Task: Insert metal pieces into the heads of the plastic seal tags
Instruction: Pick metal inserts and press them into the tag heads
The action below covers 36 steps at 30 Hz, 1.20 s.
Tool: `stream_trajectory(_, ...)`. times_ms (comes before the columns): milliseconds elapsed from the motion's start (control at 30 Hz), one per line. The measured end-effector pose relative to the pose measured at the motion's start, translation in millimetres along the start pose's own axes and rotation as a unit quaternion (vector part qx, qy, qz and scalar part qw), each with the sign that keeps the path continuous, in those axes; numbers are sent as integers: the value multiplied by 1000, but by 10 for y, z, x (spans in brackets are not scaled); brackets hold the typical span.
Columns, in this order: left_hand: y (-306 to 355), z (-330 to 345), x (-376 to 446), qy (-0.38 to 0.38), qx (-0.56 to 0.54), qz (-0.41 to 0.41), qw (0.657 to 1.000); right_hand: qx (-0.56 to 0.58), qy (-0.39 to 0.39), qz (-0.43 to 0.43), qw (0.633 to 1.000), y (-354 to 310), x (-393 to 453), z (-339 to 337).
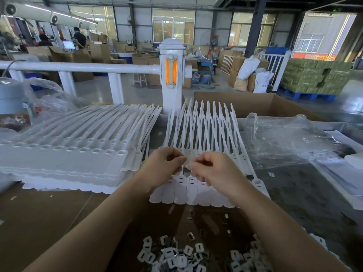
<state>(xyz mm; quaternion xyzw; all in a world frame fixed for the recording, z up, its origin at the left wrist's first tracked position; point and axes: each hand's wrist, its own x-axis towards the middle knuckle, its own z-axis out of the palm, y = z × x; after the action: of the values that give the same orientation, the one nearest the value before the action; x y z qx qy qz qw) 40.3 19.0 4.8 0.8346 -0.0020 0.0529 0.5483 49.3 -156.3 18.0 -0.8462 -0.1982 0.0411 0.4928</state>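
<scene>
A strip of joined white plastic seal tags (198, 191) lies in front of me, tails fanning away toward the post. My left hand (167, 163) and my right hand (208, 167) meet over the tag heads at the strip's middle, fingers curled. Both pinch at something small between the fingertips; whether it is a metal piece or a tag head is too small to tell. A heap of small metal pieces (176, 256) lies on the cardboard near my forearms, with a few loose ones (226, 215) closer to the strip.
A thick stack of tag strips (64, 161) fills the left of the table. Clear plastic bags (284, 140) lie at the right, an open cardboard box (261, 105) behind them. A white railing post (171, 75) stands just beyond the table.
</scene>
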Motion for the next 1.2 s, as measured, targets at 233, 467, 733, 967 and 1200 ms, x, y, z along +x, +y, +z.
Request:
stream_trajectory(233, 76, 39, -46, -29, -50, 24, 998, 103, 26, 76, 991, 71, 31, -102)
stream_trajectory(467, 126, 48, -85, -54, -23, 50, 997, 94, 8, 68, 993, 62, 26, -85)
stream_trajectory(733, 117, 64, -98, -47, -26, 59, 997, 141, 20, 70, 987, 84, 36, -86)
stream_trajectory(967, 74, 84, -90, -37, -16, 76, 996, 100, 25, 50, 993, 102, 41, -88)
stream_trajectory(1200, -30, 160, -75, -65, 284, 110, 950, -23, 37, 86, 995, 174, 71, -210)
